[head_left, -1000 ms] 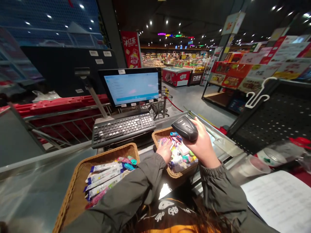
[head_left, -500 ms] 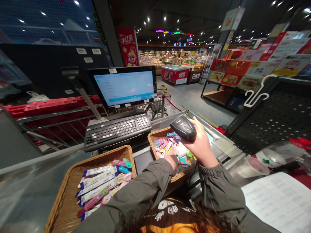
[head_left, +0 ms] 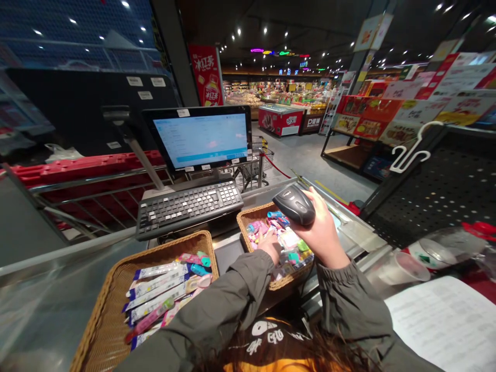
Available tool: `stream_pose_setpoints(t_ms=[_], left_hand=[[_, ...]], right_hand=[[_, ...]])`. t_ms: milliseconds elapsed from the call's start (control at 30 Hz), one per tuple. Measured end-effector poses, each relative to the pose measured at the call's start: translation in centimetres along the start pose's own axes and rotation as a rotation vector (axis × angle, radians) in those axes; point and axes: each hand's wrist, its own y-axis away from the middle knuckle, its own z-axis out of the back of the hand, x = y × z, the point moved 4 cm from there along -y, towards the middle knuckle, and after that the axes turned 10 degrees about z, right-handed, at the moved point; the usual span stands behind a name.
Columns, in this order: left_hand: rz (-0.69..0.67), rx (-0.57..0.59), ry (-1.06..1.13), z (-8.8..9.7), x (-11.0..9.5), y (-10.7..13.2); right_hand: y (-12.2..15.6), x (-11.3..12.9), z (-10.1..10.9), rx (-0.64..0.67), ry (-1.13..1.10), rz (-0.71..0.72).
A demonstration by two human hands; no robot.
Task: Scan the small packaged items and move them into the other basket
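My right hand (head_left: 322, 235) is closed around a black handheld barcode scanner (head_left: 294, 204), held above the smaller wicker basket (head_left: 245, 219). Inside that basket lies a jumble of small colourful packaged goods (head_left: 289, 240), pink, blue, white and green. My left hand (head_left: 270, 246) reaches in among them, its visible fingers stretched out and apart, with nothing plainly gripped. Some fingertips blend into the goods. On the left stands a larger wicker basket (head_left: 96, 310), holding several long white-and-blue packets (head_left: 158, 287) and pink and teal pieces; my left sleeve covers part of it.
A keyboard (head_left: 189, 206) and a lit monitor (head_left: 201, 137) stand behind the baskets on the metal counter (head_left: 34, 305). To the right are a white paper sheet (head_left: 445, 315), a clear plastic cup (head_left: 406, 268) and a black perforated panel (head_left: 445, 175) with a white hanger (head_left: 413, 150).
My left hand has shifted slightly up and back within the smaller basket, its fingers over the pink goods. The right hand keeps the scanner in nearly the same place.
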Motion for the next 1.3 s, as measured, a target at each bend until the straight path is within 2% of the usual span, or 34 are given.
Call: stream_pose_setpoints(t_ms=[133, 233, 400, 567, 733, 967, 1133, 1300], left_hand=[[0.089, -0.126, -0.006, 5.0, 2.0, 0.5], [0.133, -0.213, -0.012, 9.3, 3.3, 1.8], [0.187, -0.365, 0.046, 15.9, 4.9, 5.7], [0.232, -0.491, 0.094, 20.1, 6.8, 10.3], [0.290, -0.615, 0.102, 22.5, 9.1, 14.5], [0.334, -0.741, 0.035, 24.4, 10.9, 19.2], [0.318, -0.835, -0.020, 25.0, 11.3, 21.1], [0.309, -0.824, -0.003, 25.4, 12.1, 21.5]], right_hand=[[0.3, 0.1, 0.0, -0.014, 0.009, 0.002], [0.4, 0.5, -0.2, -0.017, 0.002, 0.005], [0.2, 1.6, -0.9, -0.040, 0.000, 0.042], [-0.3, 3.3, -1.9, -0.049, -0.001, 0.108], [-0.8, 5.2, -3.3, -0.010, -0.010, 0.158], [-1.0, 7.5, -5.7, 0.070, -0.059, 0.216], [-0.9, 9.1, -6.7, 0.129, -0.082, 0.225], [-0.6, 10.0, -7.2, 0.163, -0.096, 0.231]])
